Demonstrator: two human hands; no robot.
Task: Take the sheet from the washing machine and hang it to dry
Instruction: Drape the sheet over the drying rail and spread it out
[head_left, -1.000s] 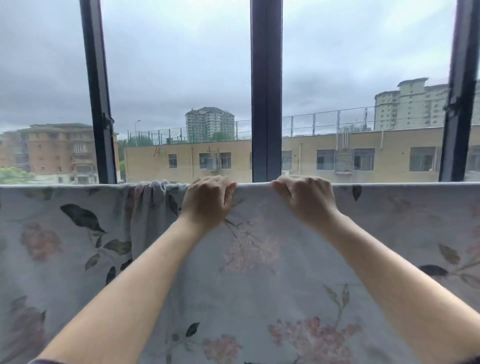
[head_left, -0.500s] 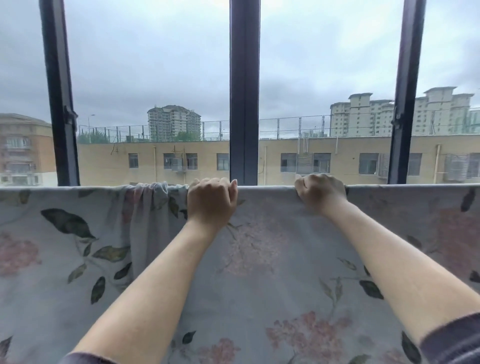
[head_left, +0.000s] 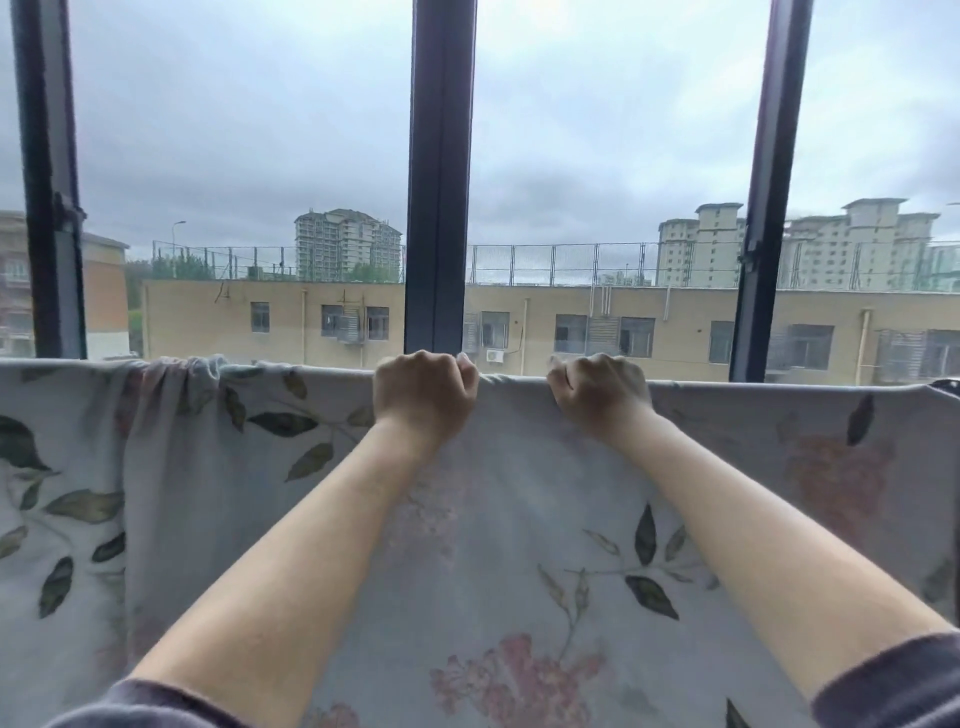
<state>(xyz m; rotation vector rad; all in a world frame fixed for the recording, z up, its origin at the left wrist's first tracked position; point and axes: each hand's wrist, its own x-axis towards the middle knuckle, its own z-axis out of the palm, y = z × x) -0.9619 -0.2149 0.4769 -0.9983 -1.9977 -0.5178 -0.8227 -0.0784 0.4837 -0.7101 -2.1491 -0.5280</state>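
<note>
Hanging across the lower half of the view, the sheet (head_left: 509, 519) has its top edge running almost level from 9 o'clock to 3 o'clock, so its long axis lies side to side, and the cloth drops toward 6 o'clock. It is pale grey-blue with dark leaves and faded pink flowers. What carries the edge is hidden. Both hands grip that edge, fingers curled over it: the left hand (head_left: 423, 392) near the centre, the right hand (head_left: 597, 395) just at its 3 o'clock, apart from it. At 9 o'clock of the left hand the cloth is bunched into folds (head_left: 176, 384); between the hands it lies flat. Dark sleeves (head_left: 893, 680) show at 5 and 7 o'clock. Behind the sheet, at 12 o'clock, stands a dark window post (head_left: 439, 182), with a yellow building (head_left: 571, 322) beyond the glass.
</note>
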